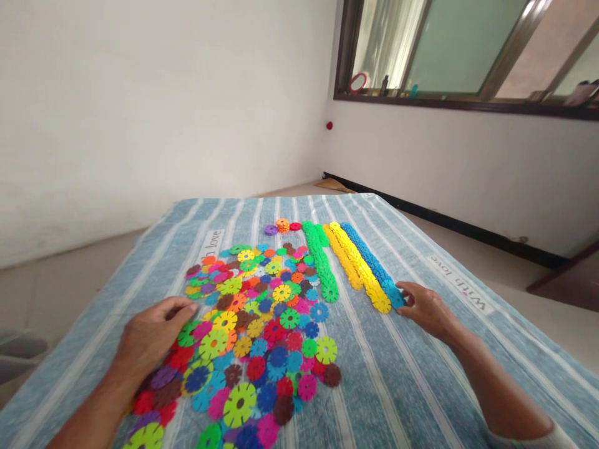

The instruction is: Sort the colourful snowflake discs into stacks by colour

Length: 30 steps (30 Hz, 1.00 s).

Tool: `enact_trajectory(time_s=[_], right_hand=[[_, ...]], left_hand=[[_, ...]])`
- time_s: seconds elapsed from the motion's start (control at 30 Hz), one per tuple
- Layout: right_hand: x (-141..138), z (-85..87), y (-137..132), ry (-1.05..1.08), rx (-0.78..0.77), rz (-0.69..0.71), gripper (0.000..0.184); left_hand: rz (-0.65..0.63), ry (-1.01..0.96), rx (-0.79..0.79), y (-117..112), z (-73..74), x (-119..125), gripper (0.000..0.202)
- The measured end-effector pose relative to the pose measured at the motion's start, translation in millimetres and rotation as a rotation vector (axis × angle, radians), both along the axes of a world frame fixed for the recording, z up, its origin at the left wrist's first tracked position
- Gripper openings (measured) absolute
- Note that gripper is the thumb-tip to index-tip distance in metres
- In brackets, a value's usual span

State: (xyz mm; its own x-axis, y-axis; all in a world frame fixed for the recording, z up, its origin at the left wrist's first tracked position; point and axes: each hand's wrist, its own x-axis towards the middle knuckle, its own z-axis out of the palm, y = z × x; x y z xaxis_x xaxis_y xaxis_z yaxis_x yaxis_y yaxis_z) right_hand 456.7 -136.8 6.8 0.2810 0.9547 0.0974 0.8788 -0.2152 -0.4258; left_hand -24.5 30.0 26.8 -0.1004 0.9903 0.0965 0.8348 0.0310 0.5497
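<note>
My right hand (428, 307) pinches a blue notched plastic disc (396, 298) at the near end of a row of overlapping blue discs (367, 255). Just left of that row lie a yellow row (358, 262), a shorter orange-yellow row (344, 259) and a green row (321, 259). My left hand (152, 330) rests at the left edge of a loose pile of mixed-colour discs (281, 292). Its fingers are curled together, and whatever they may hold is hidden.
Beyond the pile sit a small orange stack (282, 225), a purple disc (271, 231) and a red disc (295, 226). Everything lies on a blue-and-white striped cloth (412, 386) over a table. White walls stand behind, with a window (449, 50) at upper right.
</note>
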Motion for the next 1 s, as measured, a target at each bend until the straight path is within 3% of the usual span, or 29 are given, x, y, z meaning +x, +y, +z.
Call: enact_trajectory(time_s=[0.23, 0.33, 0.47, 0.57, 0.67, 0.73, 0.83, 1.0], right_hand=[[-2, -0.4, -19, -0.162, 0.067, -0.030, 0.044], [-25, 3.5, -23, -0.171, 0.142, 0.026, 0.039], [-101, 17.3, -22, -0.043, 0.272, 0.410, 0.026], [-176, 27.4, -22, 0.042, 0.154, 0.811, 0.023], [-236, 28.0, -20, 0.014, 0.153, 0.983, 0.011], [-258, 22.4, -17, -0.037, 0.166, 1.102, 0.010], [-264, 8.6, -7, -0.097, 0.173, 1.122, 0.016], [-240, -9.8, 11, -0.136, 0.250, 0.895, 0.008]], left_hand=[[-0.067, -0.099, 0.084, -9, -11.5, 1, 0.027], [-0.074, -0.120, 0.112, -11, -18.4, 1, 0.027], [-0.099, -0.143, 0.129, -13, -24.4, 3, 0.027], [-0.095, -0.167, 0.142, -13, -28.0, 3, 0.024], [-0.091, -0.182, 0.140, -13, -31.3, 3, 0.022], [-0.094, -0.188, 0.139, -13, -32.7, 3, 0.022], [-0.102, -0.191, 0.150, -14, -33.0, 3, 0.021], [-0.116, -0.179, 0.152, -16, -29.5, 5, 0.020]])
